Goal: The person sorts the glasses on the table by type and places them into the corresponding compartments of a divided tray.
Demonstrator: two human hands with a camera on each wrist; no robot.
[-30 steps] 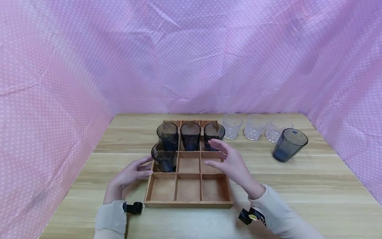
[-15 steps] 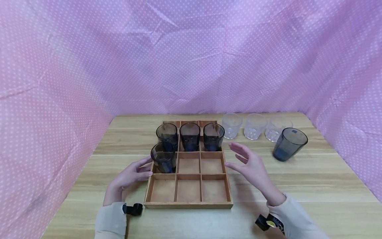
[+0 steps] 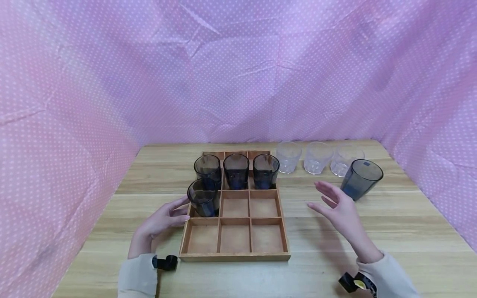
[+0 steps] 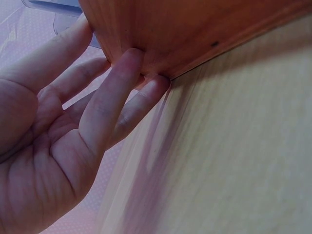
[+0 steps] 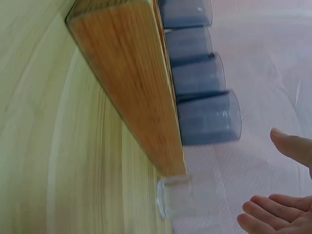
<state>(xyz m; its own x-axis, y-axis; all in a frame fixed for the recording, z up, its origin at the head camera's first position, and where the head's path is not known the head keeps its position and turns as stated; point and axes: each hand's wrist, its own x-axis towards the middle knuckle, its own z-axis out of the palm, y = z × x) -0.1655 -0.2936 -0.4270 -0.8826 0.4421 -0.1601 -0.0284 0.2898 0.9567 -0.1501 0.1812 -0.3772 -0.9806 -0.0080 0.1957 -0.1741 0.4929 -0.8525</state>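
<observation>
In the head view my left hand (image 3: 165, 219) rests against the left side of a compartmented wooden tray (image 3: 234, 257). The left wrist view shows its extended fingertips touching the tray's side wall (image 4: 195, 34). Three dark tinted glasses (image 3: 236, 171) stand side by side in one row of the tray, and another dark glass (image 3: 204, 198) sits in the left compartment just in front of them. My right hand (image 3: 340, 211) hovers over the table to the right, thumb and fingers spread apart, holding nothing. Close beyond its fingers stands one more dark glass (image 3: 361, 180) on the table.
Three clear glasses (image 3: 316, 159) stand in a line along the back right of the tray. Wooden tabletop (image 3: 406, 231) surrounds the tray. A pink dotted cloth (image 3: 238, 74) hangs behind and at both sides.
My right hand has moved right from over the tray, out across the table towards the lone dark glass. My left hand has stayed at the tray's side.
</observation>
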